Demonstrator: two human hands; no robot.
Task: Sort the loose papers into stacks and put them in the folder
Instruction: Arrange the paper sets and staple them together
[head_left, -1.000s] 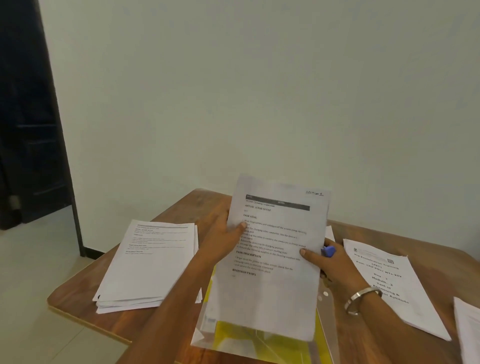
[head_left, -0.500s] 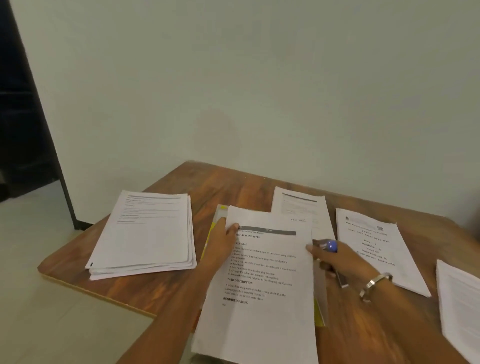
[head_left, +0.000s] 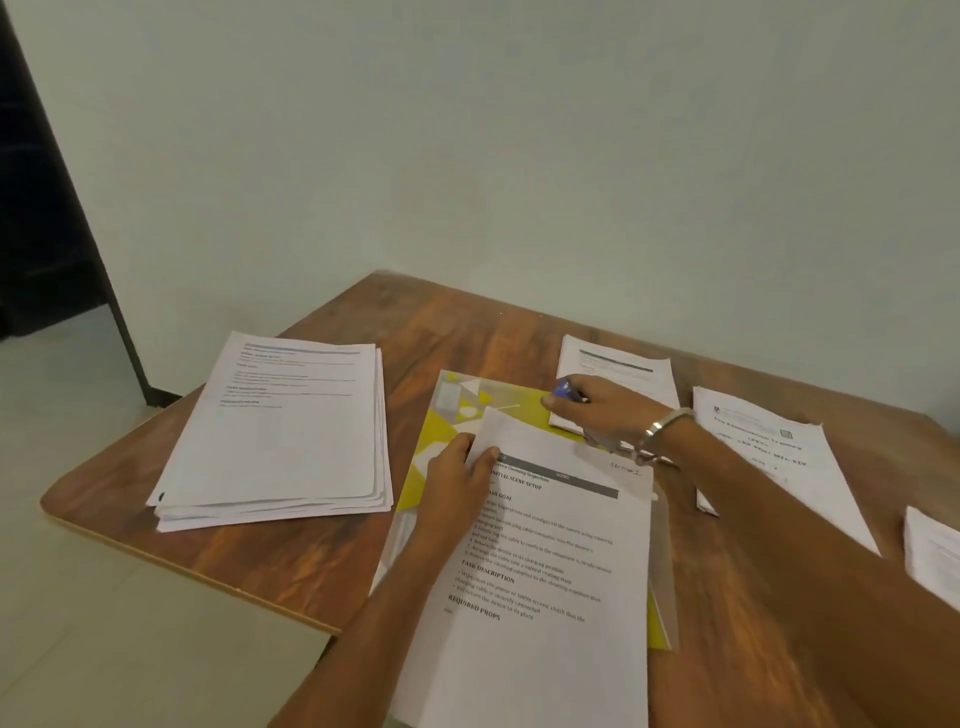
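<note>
wooden table (head_left: 311, 551) w/ rounded corner, set against a plain pale wall (head_left: 519, 156); light tiled floor (head_left: 78, 623) at left, dark doorway (head_left: 36, 208) upper left. yellow-patterned folder (head_left: 447, 415) w/ clear cover lies flat at table centre, long axis running near-to-far, far end tilted slightly left. printed sheet (head_left: 545, 597) lies on folder, same axis, heading at far end, near end overhanging table edge. left hand (head_left: 462, 478) pinches sheet's far-left corner, thumb on top. right hand (head_left: 602, 410) reaches over to a small stack (head_left: 623, 364) beyond folder, fingers curled round a blue-capped item (head_left: 563, 388), fingertips on stack's near-left corner; metal bracelet (head_left: 660, 426) on wrist. thick stack (head_left: 280, 431) left of folder; two more paper stacks (head_left: 769, 457) at right, one at frame edge.
</note>
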